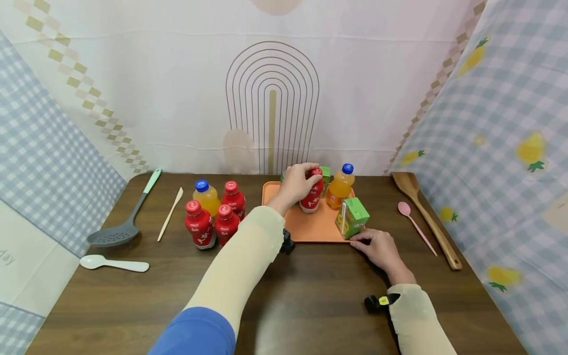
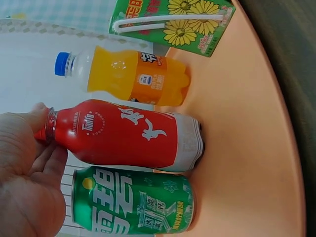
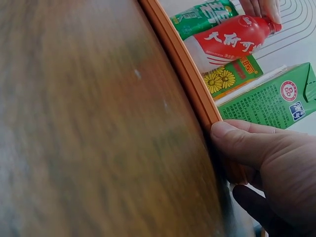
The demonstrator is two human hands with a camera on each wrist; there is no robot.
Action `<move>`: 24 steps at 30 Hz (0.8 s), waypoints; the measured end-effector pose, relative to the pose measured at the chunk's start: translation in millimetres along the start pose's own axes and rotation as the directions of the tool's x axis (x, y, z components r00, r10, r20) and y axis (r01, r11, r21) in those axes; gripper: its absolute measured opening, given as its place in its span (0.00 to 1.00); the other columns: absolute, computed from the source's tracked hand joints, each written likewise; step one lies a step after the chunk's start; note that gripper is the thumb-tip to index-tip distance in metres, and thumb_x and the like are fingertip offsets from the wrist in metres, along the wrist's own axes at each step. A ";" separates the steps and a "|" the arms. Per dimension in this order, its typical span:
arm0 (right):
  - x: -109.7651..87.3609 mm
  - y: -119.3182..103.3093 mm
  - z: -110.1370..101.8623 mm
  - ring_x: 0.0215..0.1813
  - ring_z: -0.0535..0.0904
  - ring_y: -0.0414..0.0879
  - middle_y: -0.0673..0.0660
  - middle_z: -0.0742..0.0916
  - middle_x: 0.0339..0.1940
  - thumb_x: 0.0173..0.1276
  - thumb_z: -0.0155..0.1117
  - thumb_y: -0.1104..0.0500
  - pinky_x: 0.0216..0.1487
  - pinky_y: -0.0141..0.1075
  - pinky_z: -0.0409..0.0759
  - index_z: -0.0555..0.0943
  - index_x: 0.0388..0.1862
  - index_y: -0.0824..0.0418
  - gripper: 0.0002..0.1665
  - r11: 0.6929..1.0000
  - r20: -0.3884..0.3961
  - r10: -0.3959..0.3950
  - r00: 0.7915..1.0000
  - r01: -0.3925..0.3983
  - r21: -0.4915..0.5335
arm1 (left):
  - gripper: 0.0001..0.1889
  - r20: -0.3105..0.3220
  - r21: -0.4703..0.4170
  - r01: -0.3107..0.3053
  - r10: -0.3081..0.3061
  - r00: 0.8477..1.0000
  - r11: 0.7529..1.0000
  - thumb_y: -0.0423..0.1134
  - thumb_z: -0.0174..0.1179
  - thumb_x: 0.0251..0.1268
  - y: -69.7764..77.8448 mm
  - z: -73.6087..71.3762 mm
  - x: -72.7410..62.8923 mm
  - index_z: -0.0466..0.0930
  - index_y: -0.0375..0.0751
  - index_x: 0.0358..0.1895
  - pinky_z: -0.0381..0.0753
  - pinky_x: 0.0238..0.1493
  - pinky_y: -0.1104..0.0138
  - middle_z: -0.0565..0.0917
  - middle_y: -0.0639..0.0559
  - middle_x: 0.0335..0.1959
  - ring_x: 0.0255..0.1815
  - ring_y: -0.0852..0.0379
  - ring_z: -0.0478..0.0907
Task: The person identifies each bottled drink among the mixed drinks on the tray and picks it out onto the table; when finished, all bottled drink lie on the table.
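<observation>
My left hand [image 1: 296,183] grips a red bottle [image 2: 128,133] by its cap and neck, upright over the orange tray [image 1: 310,229]. Whether its base touches the tray I cannot tell. Beside it on the tray are a green can [image 2: 133,201], an orange drink bottle [image 1: 340,187] with a blue cap, and a green juice carton [image 1: 352,217] with a straw. A second green carton [image 3: 234,76] is partly hidden behind the red bottle. At the tray's near right corner, my right hand [image 1: 377,248] pinches the rim between thumb and fingers.
Left of the tray stand several red bottles [image 1: 199,226] and another orange drink bottle [image 1: 206,198]. Farther left lie a slotted turner [image 1: 117,234], a cream knife [image 1: 170,214] and a white spoon [image 1: 120,264]. A pink spoon [image 1: 417,227] and a wooden spatula [image 1: 428,217] lie at right.
</observation>
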State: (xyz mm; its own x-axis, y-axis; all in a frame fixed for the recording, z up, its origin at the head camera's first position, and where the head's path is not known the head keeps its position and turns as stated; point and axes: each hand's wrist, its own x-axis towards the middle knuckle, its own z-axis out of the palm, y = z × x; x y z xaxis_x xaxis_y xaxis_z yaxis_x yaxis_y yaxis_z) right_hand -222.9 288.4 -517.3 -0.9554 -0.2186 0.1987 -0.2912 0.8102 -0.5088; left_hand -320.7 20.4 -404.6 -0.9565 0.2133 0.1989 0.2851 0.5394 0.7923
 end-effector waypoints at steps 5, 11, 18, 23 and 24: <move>0.0 1.1 -0.1 0.46 0.83 0.49 0.51 0.88 0.40 0.58 0.74 0.53 0.49 0.52 0.79 0.89 0.32 0.47 0.02 1.000 -0.001 -0.003 1.000 0.003 -0.003 | 0.21 -0.018 -0.001 -0.033 0.033 0.999 0.999 0.47 0.61 0.66 -1.8 -0.1 -10.0 0.78 0.49 0.62 0.81 0.48 0.64 0.82 0.53 0.54 0.50 0.58 0.79; -0.9 4.4 0.6 0.44 0.83 0.49 0.50 0.88 0.39 0.58 0.74 0.53 0.48 0.51 0.79 0.89 0.31 0.47 0.02 1.000 -0.004 0.000 1.000 0.000 -0.006 | 0.21 -0.020 -0.003 -0.039 0.039 0.999 0.999 0.48 0.62 0.65 -2.3 -1.7 -25.6 0.78 0.50 0.61 0.81 0.47 0.66 0.82 0.52 0.51 0.49 0.58 0.78; -1.7 4.1 0.0 0.42 0.83 0.48 0.48 0.88 0.36 0.59 0.73 0.53 0.47 0.51 0.79 0.89 0.31 0.47 0.02 1.000 0.003 -0.007 1.000 0.007 -0.010 | 0.20 -0.039 0.004 -0.072 0.072 0.997 0.997 0.46 0.63 0.64 -4.0 -6.0 -43.1 0.80 0.49 0.59 0.81 0.46 0.66 0.83 0.52 0.51 0.47 0.60 0.79; -3.0 2.2 0.1 0.43 0.83 0.48 0.49 0.88 0.37 0.58 0.73 0.52 0.48 0.51 0.79 0.89 0.32 0.46 0.02 1.000 0.002 -0.004 1.000 0.004 -0.002 | 0.19 -0.052 0.011 -0.091 0.091 0.994 0.996 0.46 0.64 0.63 -5.0 -10.4 -53.2 0.81 0.52 0.57 0.81 0.45 0.67 0.84 0.54 0.49 0.45 0.62 0.80; -3.4 1.9 0.1 0.43 0.83 0.49 0.49 0.88 0.38 0.58 0.73 0.52 0.48 0.52 0.79 0.89 0.32 0.46 0.02 1.000 0.000 -0.005 1.000 0.005 -0.001 | 0.18 -0.054 0.014 -0.088 0.089 0.995 0.996 0.46 0.65 0.63 -5.2 -11.0 -55.4 0.81 0.52 0.57 0.81 0.45 0.67 0.84 0.54 0.49 0.45 0.62 0.80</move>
State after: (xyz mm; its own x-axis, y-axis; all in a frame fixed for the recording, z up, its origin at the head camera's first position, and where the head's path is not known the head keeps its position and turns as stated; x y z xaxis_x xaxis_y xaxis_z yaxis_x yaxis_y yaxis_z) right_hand -220.2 290.7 -519.0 -0.9540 -0.2226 0.2007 -0.2956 0.8095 -0.5073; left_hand -269.8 -3.1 -413.3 -0.9293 0.2166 0.2993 0.3694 0.5295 0.7637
